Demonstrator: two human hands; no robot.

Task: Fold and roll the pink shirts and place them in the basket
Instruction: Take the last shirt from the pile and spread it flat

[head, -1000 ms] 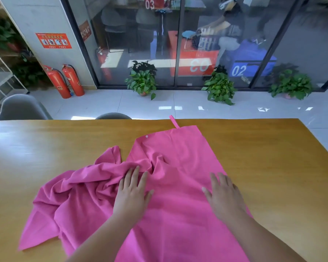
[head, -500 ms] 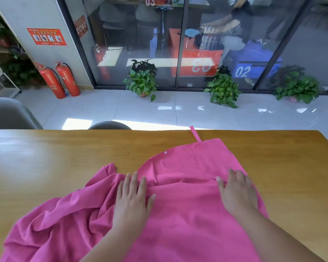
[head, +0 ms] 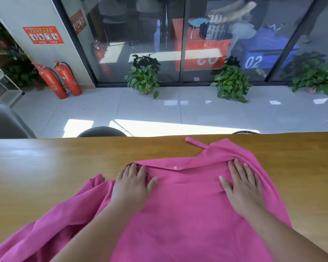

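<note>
Two flat palms are pressed on a pink shirt (head: 187, 214) spread across the wooden worktop (head: 55, 163), apparently so the cloth is smoothed before folding. Fingers of the left hand (head: 131, 186) and right hand (head: 242, 188) are kept straight, with nothing gripped. One sleeve is left bunched at the left; no basket is seen
</note>
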